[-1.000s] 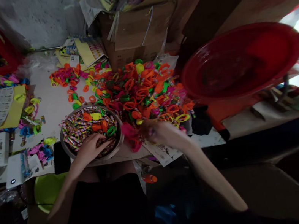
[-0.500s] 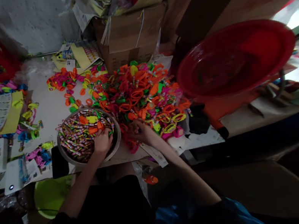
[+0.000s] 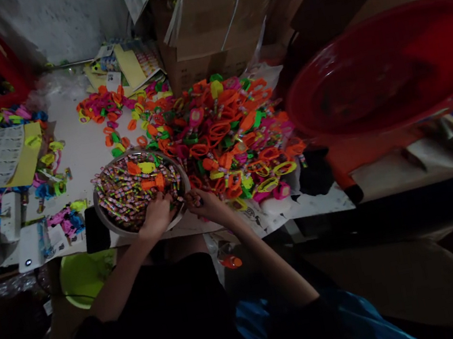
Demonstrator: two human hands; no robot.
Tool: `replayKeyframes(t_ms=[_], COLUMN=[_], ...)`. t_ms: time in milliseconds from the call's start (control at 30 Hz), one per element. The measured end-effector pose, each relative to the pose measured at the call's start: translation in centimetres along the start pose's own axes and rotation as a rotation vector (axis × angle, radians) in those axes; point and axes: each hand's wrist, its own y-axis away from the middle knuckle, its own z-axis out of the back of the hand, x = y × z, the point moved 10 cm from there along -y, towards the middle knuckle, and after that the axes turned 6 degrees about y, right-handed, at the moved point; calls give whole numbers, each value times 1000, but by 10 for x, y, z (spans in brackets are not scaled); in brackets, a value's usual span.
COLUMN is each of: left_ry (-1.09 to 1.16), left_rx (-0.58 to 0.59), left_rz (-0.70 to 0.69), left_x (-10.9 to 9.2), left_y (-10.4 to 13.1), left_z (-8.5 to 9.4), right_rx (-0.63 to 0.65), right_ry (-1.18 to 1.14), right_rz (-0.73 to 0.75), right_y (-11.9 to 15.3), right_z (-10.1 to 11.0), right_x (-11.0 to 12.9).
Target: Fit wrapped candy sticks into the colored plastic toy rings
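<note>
A round metal bowl (image 3: 100,212) is filled with small wrapped candy sticks (image 3: 121,197). A few orange and yellow plastic toy watches (image 3: 153,182) lie on top of them. My left hand (image 3: 158,215) rests inside the bowl at its near right, fingers curled down among the sticks; what they grip is hidden. At the bowl's right rim, my right hand (image 3: 206,205) has its fingers pinched together, on something too dark and small to name. Just beyond it spreads a big heap of bright toy watches (image 3: 223,129), mostly orange, with pink, green and yellow.
A large red basin (image 3: 367,74) stands to the right, and a cardboard box (image 3: 222,24) behind the heap. Left of the bowl are a black phone (image 3: 96,230), a white device (image 3: 29,246), paper sheets (image 3: 0,156) and more colourful pieces. A green tub (image 3: 82,280) sits below the table edge.
My right hand has moved left from the edge of the watch heap to the bowl's rim. My left hand stays in the bowl. The whole view has shifted slightly.
</note>
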Motion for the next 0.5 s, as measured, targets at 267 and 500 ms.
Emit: replayKeyframes(t_ms=[267,500], left_ry=[503,593], left_rx=[-70,31], left_rz=[-62,-27], left_x=[20,27], left_y=[16,29], left_z=[12,-3], right_rx=[-30,22], right_ry=[-35,95], right_rz=[-22,67], right_y=[16,13], right_z=[9,-6], right_x=[-3,26])
